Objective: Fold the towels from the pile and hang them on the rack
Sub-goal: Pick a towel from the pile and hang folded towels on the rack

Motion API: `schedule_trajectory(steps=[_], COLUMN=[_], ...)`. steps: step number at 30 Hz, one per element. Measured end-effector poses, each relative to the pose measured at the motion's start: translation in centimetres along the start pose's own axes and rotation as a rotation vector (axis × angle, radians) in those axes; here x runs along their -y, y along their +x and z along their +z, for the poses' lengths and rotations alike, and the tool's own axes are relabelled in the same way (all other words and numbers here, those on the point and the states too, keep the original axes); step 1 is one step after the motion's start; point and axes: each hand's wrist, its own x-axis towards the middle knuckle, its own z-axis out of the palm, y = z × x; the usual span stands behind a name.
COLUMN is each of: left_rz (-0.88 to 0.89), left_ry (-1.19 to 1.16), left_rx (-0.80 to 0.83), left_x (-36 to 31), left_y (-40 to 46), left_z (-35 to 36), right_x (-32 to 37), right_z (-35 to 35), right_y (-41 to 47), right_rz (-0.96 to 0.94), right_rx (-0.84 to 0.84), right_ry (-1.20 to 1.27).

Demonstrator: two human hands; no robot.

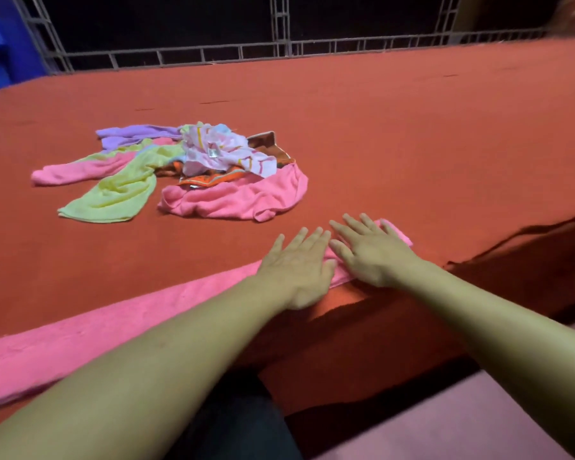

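A long pink towel [80, 330], folded into a narrow strip, lies along the near edge of the red-covered surface [379, 134]. My left hand [296, 263] and my right hand [369, 250] both press flat on its right end, fingers straight and spread, side by side. Farther back on the left lies the pile of towels [180, 171]: pink, light green, purple and patterned white ones, crumpled together. No rack can be told apart from the background.
A metal grille railing [279, 48] runs along the far edge of the surface, with darkness behind it. A blue object [0, 44] stands at the far left. The red cover hangs over the near edge at the right [512, 260].
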Motion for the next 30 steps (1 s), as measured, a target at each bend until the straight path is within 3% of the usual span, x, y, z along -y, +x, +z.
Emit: schedule_trajectory(steps=[4,13,15,17,19,22,25,30], left_rz=[0.025,0.034,0.032,0.023,0.005,0.013,-0.038,-0.196], left_ry=[0.043,0.055,0.041,0.013,-0.073,-0.359,-0.613,-0.739], left_rx=[0.056,0.031,0.041,0.004,-0.157,-0.414,-0.391,-0.295], left_x=[-1.5,-1.2,-1.1,-1.2,-1.5,-2.7,-4.2,-5.9], left_y=[2.0,2.0,2.1,2.1,2.1,2.8,4.4,7.1], left_z=[2.1,2.9,2.7,2.4,2.0,0.9,0.3,0.5], right_x=[-3.1,-3.4,-3.7,-4.7,-6.2,-8.0,-8.5,-8.8], right_z=[1.3,1.9,1.1,0.0,-1.0,-1.7,-1.8,-1.2], right_y=[0.1,0.5,0.7,1.4,2.0,2.3,2.7,3.7], right_rz=[0.062,0.052,0.040,0.064,0.122,0.166,0.146,0.102], right_rx=[0.035,0.033,-0.018,-0.174,-0.316,-0.282,-0.248,-0.155], right_ry=[0.001,0.055,0.206,0.379,0.395,0.415,0.439,0.407])
